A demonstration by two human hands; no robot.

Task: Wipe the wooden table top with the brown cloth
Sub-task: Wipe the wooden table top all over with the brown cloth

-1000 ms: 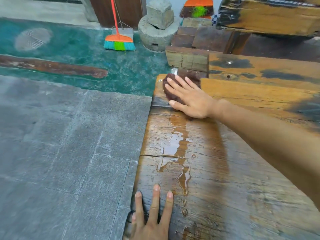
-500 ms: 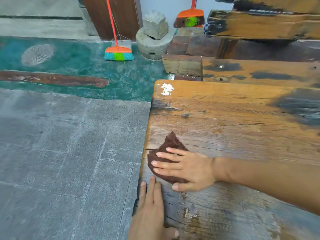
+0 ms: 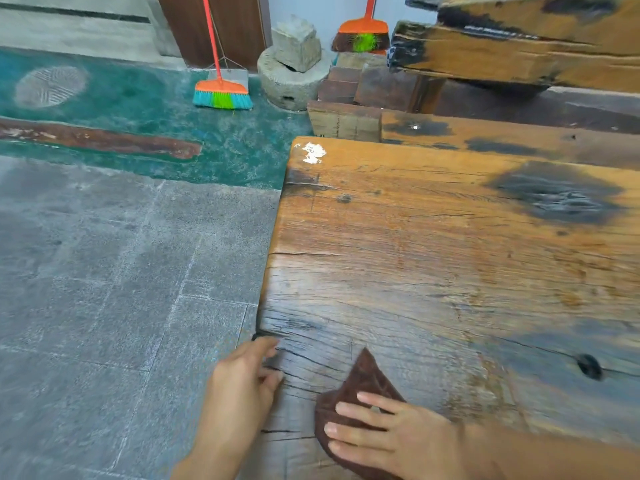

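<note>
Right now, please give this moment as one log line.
right hand flat on cloth | left hand at table edge | wiping near corner

A grey stone-tiled floor (image 3: 104, 289) fills the 9 o'clock side. Beyond it, toward 11 o'clock, lies a teal green floor strip (image 3: 145, 109) crossed by a long reddish-brown patch (image 3: 100, 140). At 12 o'clock an orange-handled broom with blue and green bristles (image 3: 222, 95) stands against a dark brown wooden door (image 3: 225, 26). Just to its 3 o'clock side sits a round grey millstone (image 3: 291, 84) with a rough stone block (image 3: 296, 43) resting on top. A second orange broom head (image 3: 362, 34) stands behind, blurred. Toward 1 o'clock, weathered orange and black wooden beams (image 3: 519, 39) are stacked above dark wooden blocks (image 3: 346, 84).
</note>
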